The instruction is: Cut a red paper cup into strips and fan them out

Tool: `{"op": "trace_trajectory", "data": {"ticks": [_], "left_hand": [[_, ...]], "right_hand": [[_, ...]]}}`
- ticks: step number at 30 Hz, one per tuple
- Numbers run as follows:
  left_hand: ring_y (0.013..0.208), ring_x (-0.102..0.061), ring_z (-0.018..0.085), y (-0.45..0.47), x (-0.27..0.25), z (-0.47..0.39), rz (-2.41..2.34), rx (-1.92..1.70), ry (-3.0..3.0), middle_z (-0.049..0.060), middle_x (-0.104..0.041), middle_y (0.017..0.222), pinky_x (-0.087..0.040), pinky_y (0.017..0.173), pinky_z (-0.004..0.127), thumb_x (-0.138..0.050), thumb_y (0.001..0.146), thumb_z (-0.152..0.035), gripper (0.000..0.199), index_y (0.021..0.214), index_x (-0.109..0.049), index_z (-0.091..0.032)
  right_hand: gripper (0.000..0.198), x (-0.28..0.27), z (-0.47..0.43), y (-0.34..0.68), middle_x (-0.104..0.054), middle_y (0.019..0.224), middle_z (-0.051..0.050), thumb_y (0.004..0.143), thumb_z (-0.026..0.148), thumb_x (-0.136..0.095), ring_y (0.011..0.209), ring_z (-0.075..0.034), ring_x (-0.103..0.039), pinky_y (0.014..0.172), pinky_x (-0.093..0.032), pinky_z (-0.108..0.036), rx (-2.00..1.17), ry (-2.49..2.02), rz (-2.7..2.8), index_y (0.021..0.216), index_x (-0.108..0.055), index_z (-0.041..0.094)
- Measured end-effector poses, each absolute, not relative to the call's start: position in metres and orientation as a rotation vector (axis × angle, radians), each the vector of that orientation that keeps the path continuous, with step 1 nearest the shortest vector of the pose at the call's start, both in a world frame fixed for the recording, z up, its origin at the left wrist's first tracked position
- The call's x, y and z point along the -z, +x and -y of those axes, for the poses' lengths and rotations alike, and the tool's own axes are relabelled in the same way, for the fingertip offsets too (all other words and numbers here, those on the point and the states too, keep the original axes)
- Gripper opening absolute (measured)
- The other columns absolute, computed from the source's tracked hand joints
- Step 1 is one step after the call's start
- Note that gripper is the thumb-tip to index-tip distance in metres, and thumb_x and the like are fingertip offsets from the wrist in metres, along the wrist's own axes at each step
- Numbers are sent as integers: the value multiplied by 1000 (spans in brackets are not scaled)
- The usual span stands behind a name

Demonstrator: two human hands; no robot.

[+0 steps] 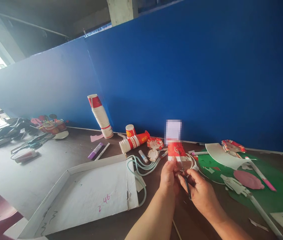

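A red and white paper cup (pixel 176 150) is gripped at its lower end by my left hand (pixel 168 173), whose thumb presses on the white band. My right hand (pixel 196 186) is closed round black-handled scissors (pixel 187 186), with the blades pointing up against the cup's near right side. How far the blades go into the cup I cannot tell. Above the cup is a blurred, pixelated patch. A cut-out paper figure (pixel 153 150) with a red fringed head lies to the left, near a glue stick (pixel 143 156).
A shallow white box lid (pixel 88 196) lies at left. Behind it are a tall stack of paper cups (pixel 100 116), a lying stack (pixel 133 141) and a purple marker (pixel 95 150). A pale cable (pixel 137 168) loops nearby. At right, paper cut-outs lie on a green sheet (pixel 281 186). A blue partition (pixel 193 73) stands behind.
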State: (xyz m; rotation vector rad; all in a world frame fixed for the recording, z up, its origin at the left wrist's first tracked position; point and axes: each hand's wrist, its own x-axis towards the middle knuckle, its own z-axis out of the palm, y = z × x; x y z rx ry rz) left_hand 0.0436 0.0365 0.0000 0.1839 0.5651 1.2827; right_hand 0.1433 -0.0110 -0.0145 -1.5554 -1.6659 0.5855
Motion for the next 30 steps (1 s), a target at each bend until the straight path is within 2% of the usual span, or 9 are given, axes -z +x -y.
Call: {"op": "trace_trajectory", "data": {"ticks": [9,17,24,30], "left_hand": [[56,-57,14,53,7,-33,-535,-1268,257,3,-60,64,-45,58,26,-81,62,-38,37,78,-59,-13],[54,-58,13,51,2,-31,-555,-1250,241,2,-62,63,-46,58,25,-81,62,-35,34,77,-60,-13],[48,-55,13,53,8,-31,-558,-1238,283,2,-61,60,-38,45,23,-77,66,-39,33,76,-60,-13],[54,-59,13,56,6,-28,-547,-1230,280,3,-64,65,-45,55,24,-81,61,-35,35,79,-63,-12]], "right_hand": [[25,10,9,148,-66,63,2,84,47,-59,54,-16,-59,54,-44,-24,-602,-1523,1575,96,-60,25],[22,6,9,146,-65,66,2,85,46,-59,55,-15,-57,55,-44,-24,-604,-1504,1579,87,-57,25],[24,-1,9,143,-64,60,3,83,48,-60,52,-15,-57,53,-44,-24,-616,-1497,1529,88,-58,24],[29,-2,8,146,-66,62,0,82,51,-60,54,-17,-60,54,-46,-26,-600,-1475,1491,89,-61,23]]}}
